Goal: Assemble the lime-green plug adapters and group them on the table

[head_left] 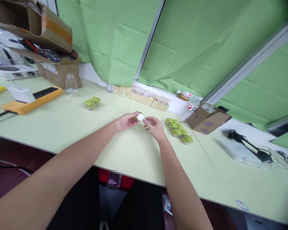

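Above the middle of the table, my left hand is closed around a small rounded-square case, with its white face turned up and a yellow-green and dark edge around it. My right hand meets it from the other side, thumb and fingertips bent together at the white face's right edge. Several small green-topped containers with loops on top stand to the right of my right hand. Two more green-topped containers are on the left. Behind my left hand lies a faint clear plastic piece.
A row of small cardboard boxes lines the wall. An orange power strip, a clear jar and stacked cartons occupy the left. Rightward are plastic bottles, an open carton and a black device with cables.
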{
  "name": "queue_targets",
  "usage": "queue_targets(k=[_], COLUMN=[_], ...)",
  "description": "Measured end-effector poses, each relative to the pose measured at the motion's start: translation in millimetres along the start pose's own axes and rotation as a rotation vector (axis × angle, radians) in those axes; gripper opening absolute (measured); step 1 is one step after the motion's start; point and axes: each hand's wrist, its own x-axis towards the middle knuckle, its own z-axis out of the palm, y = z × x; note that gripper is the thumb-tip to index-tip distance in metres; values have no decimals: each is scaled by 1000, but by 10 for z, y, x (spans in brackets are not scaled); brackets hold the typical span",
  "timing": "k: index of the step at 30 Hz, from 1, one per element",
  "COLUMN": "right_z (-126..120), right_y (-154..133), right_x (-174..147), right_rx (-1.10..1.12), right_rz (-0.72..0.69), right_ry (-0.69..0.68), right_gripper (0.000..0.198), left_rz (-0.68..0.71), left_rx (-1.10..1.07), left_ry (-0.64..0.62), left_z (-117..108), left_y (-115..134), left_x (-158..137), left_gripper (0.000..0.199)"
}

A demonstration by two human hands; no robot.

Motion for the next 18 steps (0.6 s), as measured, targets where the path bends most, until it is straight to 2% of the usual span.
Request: queue_targets(k=[2, 4, 8, 10, 13, 15, 18], right_z=[-37, -43, 7, 29, 36, 34, 29], right_y=[63, 91, 40, 7, -9, -5, -2], right_x=[17, 20, -1, -9, -11, -10, -12], right_rx=[-98, -147, -73, -28, 0, 8, 3], right_rz=[14, 1, -55, -48, -24, -18, -27], right_ry=[47, 31, -11, 7, 27, 0, -71], right_gripper=[46, 42, 39, 40, 41, 41, 42], left_rz=[-6, -7, 48, 94, 138, 170, 201], left_rx=[-19, -17, 46, 131, 330, 461, 572], left_ry=[14, 15, 10, 28, 130, 177, 163], left_z=[6, 10, 10, 15, 30, 35, 21], left_y=[20, 26, 1, -22, -58, -76, -90], left_x=[-11, -19, -10, 2, 19, 27, 35], left_gripper=[30, 29, 29, 33, 40, 43, 46])
